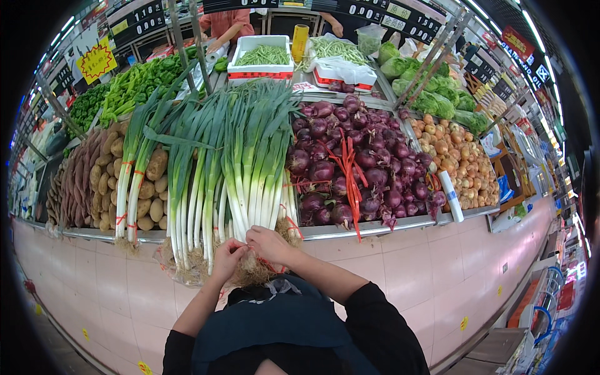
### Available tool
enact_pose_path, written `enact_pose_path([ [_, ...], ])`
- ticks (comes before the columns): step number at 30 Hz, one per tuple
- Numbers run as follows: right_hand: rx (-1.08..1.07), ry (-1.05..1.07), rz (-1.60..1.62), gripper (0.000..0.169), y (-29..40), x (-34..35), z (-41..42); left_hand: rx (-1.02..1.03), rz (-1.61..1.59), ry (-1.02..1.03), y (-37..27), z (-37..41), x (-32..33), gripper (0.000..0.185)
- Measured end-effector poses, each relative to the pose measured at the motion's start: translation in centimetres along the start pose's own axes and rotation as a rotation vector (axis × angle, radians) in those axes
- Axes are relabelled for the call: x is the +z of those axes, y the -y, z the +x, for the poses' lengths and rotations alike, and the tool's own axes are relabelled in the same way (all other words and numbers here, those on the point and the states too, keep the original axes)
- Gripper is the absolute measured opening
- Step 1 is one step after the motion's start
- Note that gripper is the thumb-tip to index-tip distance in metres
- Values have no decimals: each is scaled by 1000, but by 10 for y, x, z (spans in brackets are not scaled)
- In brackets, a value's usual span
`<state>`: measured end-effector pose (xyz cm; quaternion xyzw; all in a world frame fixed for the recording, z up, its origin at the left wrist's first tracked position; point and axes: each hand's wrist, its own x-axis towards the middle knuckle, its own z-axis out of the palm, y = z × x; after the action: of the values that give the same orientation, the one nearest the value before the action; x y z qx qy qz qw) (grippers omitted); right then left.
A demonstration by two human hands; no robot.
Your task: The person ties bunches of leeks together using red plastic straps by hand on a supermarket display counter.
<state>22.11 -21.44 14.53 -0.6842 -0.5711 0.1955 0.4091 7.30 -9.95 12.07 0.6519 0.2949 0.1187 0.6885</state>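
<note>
My left hand and my right hand meet at the white lower stalks of a thick bunch of large green onions. Their fingertips pinch together on a thin red tie, mostly covered by my fingers, with a loose part showing below my right hand. Shaggy roots of the bunch hang past the stall edge, close to my apron. Looser green onions lie to the left of my left hand. On the potatoes, slimmer bunches are bound with red ties.
Red onions fill the bin at right, with loose red tie strips on top. Beyond are yellow onions and a plastic bag roll. Potatoes lie left. A metal edge borders the stall; another person's arm is behind.
</note>
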Motion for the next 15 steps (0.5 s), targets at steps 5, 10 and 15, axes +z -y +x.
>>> enact_pose_path([
  [5,88,46,-7,8,18,-2,-7,-176,-292,17,14,7,-14,8],
  [10,175,-29,255,12,-18,8,-1,482,638,-79,-23,-6,12,13],
  [15,171,17,391,14,-29,27,4,791,857,-245,-18,-4,23,14],
])
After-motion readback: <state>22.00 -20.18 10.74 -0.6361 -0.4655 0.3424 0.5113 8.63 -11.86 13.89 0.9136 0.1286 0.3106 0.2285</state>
